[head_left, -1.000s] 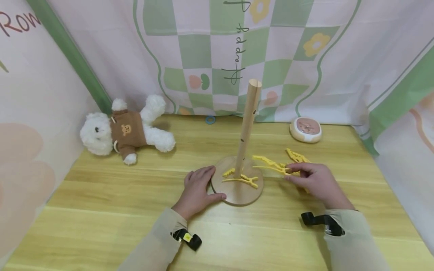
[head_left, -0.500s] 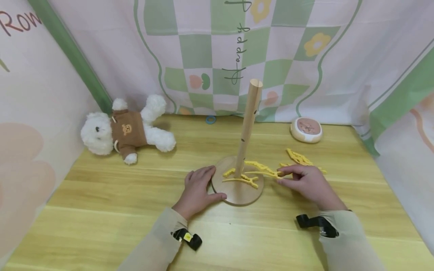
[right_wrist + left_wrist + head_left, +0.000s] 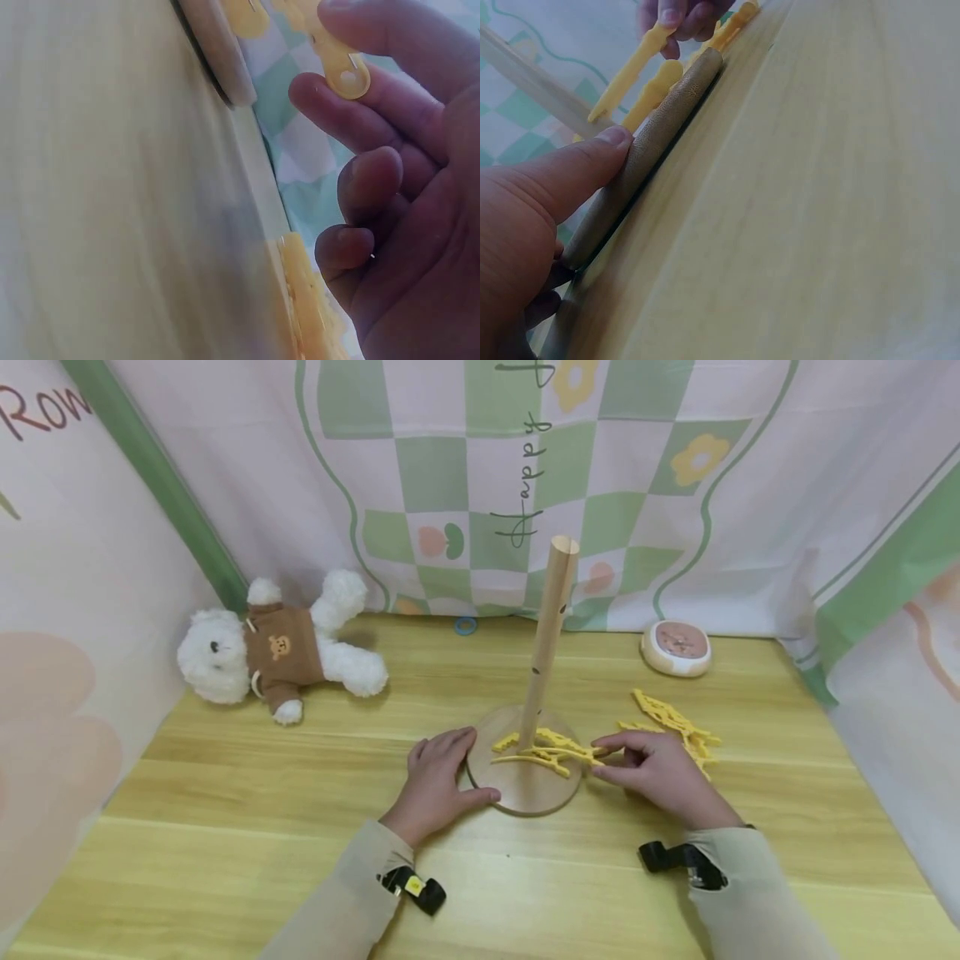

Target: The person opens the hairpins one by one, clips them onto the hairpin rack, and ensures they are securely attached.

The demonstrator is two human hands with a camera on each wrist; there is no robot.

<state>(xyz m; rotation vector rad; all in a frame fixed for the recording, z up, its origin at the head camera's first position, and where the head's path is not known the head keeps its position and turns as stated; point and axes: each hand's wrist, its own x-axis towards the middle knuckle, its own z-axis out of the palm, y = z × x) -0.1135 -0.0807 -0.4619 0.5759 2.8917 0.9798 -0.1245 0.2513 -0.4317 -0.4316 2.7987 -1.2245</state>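
My left hand (image 3: pixel 435 789) holds the rim of a round wooden base (image 3: pixel 525 799), thumb at the front and fingers at the left side. From this base rises a wooden post (image 3: pixel 551 627) with small dark holes. One yellow hair clip (image 3: pixel 525 761) lies open-jawed around the foot of the post. Between thumb and fingers, my right hand (image 3: pixel 663 777) pinches the tail of a second yellow hair clip (image 3: pixel 634 71), its long prongs spread over the base beside the post. The right wrist view shows its rounded tail (image 3: pixel 348 79) with a hole.
Several more yellow clips (image 3: pixel 671 714) are piled behind the right hand. A white plush dog (image 3: pixel 285 647) in a brown top lies at the left. A small blue ring (image 3: pixel 466 626) and a rounded white device (image 3: pixel 677 648) are near the back curtain.
My right hand has moved left with the yellow hair clip, taking its prongs from right of the base to beside the post. My left hand has stayed on the base.
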